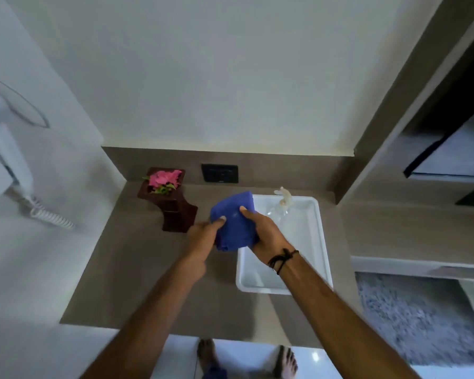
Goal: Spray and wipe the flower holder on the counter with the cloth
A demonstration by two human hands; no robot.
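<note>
I am holding the blue cloth [234, 222] above the surface [126, 269], my left grip [203, 236] and right grip [266, 236] both pinching it. The flower holder [170, 203] is standing just left; the spray bottle [281, 205], somewhat blurred, seems to be lying in the white tray [323, 242].

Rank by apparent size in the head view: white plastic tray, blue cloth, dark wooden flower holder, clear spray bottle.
1. White plastic tray
2. Blue cloth and dark wooden flower holder: look alike, and the cloth is held nearer the camera, so unranked
3. Clear spray bottle, smallest

Both forearms are extended forward over the counter [126, 269]; the left hand [203, 237] and right hand [266, 233] are closed on the cloth [234, 222].
</note>
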